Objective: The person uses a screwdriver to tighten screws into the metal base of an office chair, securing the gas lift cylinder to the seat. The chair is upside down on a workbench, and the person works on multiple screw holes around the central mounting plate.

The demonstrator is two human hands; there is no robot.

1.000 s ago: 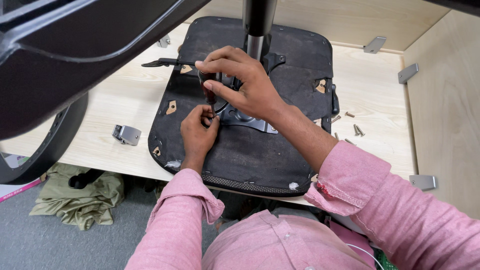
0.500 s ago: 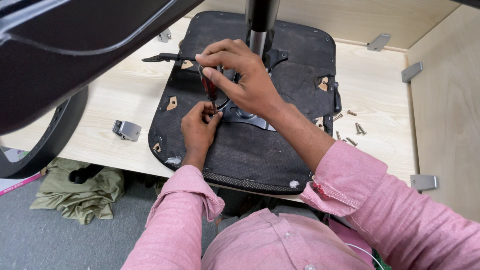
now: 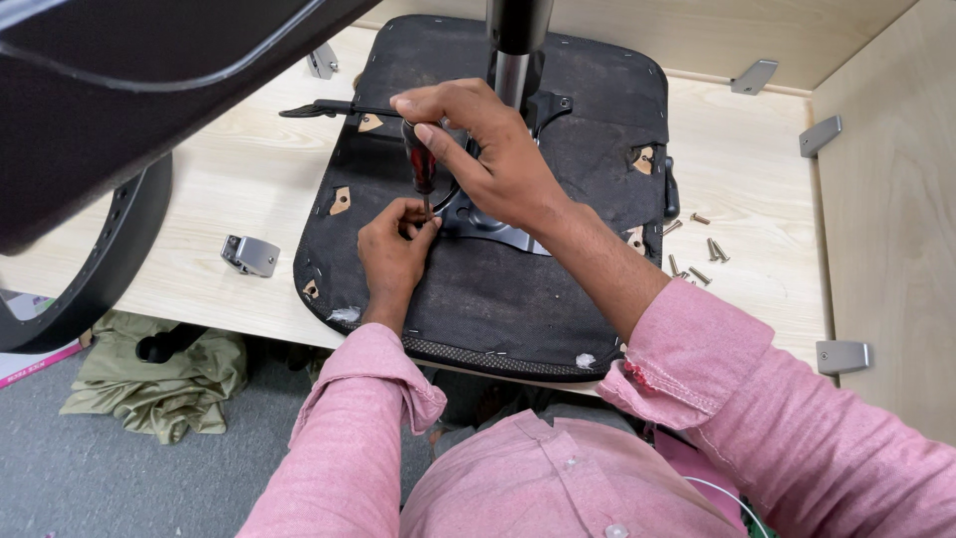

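The right hand point(image 3: 498, 159) is closed around the red and black handle of a screwdriver point(image 3: 421, 164), held upright over the metal plate point(image 3: 493, 231) at the centre of the upturned black chair seat point(image 3: 558, 289). The left hand point(image 3: 393, 249) pinches the shaft tip with curled fingers. The seat lies near the front edge of the wooden table point(image 3: 214, 199); loose screws point(image 3: 697, 249) lie near the table's right edge, just beside the seat

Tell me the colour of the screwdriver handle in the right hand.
Dark red with black, seen in the head view: the screwdriver handle sits in the right hand.
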